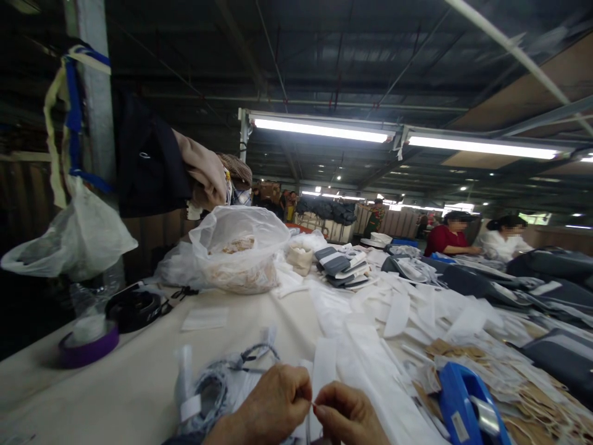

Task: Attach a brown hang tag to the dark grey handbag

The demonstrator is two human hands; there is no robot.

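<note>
My left hand [271,405] and my right hand [347,415] meet at the bottom edge of the view, fingertips pinched together on something thin and small that I cannot make out. A narrow white fabric strip [323,371] lies on the table just beyond the fingers. A bundle of grey cord with white tags [210,389] rests right beside my left hand. A blue tape dispenser [466,398] sits to the right of my right hand.
A long cream table [130,383] carries heaps of white fabric pieces [417,309], brown paper pieces [519,389], a clear plastic bag [238,250], folded grey cloth [340,262], and a purple-rimmed lid [88,346]. Two people [477,238] sit at the far right.
</note>
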